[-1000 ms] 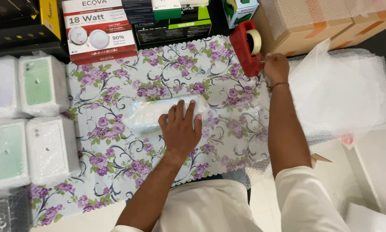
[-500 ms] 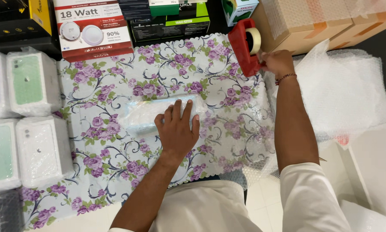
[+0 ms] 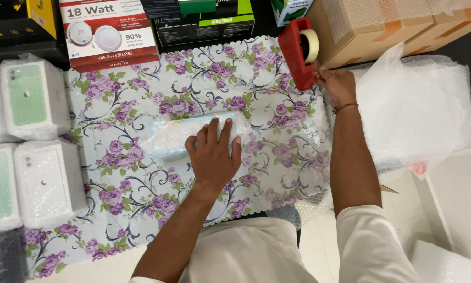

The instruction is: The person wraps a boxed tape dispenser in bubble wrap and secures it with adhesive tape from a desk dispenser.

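Bubble-wrapped parcel (image 3: 193, 137) lies pinned under the flat, unclenched left hand (image 3: 213, 157), not yet taped, while beyond it the right hand (image 3: 339, 85) grasps the red tape dispenser (image 3: 298, 52).

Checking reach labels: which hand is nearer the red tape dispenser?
Right. The right hand touches the red tape dispenser at its lower end; the left hand lies flat on the bubble-wrapped parcel, well apart.
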